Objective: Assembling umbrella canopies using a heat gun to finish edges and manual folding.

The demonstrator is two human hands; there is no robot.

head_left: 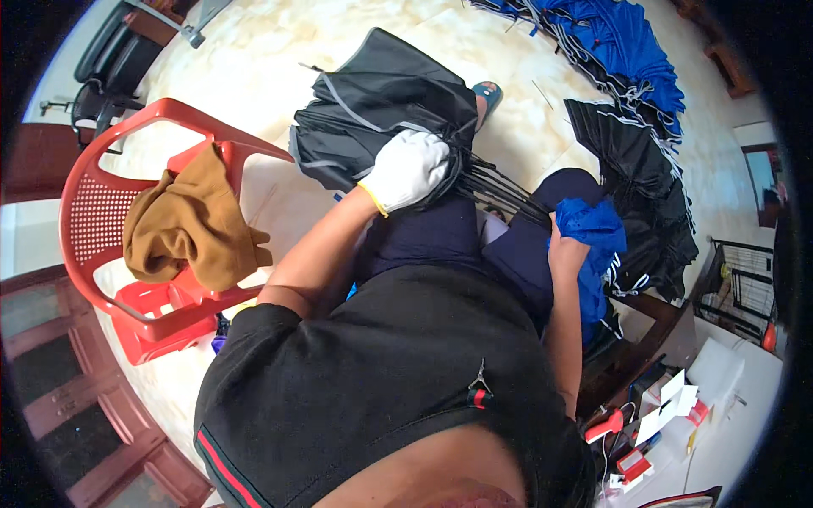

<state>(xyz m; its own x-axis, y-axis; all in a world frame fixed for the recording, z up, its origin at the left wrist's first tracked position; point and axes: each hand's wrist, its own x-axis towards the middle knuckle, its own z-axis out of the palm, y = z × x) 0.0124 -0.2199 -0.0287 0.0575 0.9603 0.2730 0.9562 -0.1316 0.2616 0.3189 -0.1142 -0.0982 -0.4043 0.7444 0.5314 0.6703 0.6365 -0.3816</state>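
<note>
My left hand (411, 169), in a white glove with a yellow cuff, is closed around the gathered part of a black umbrella (381, 102) with grey edging. Its cloth spreads out loosely beyond my knees, to the left. From the glove, several thin black ribs (504, 186) run across my lap toward the right. My bare right hand (566, 252) is closed on a bunched blue cloth (593, 224) beside my right thigh. The ribs' far ends lie close to that hand, and I cannot tell whether it touches them.
A red plastic chair (76, 199) with a brown cloth (190, 224) stands at my left. Blue umbrellas (622, 46) and black umbrellas (631, 161) with white edging lie heaped on the floor at right. A white table (728, 372) with small boxes is at lower right.
</note>
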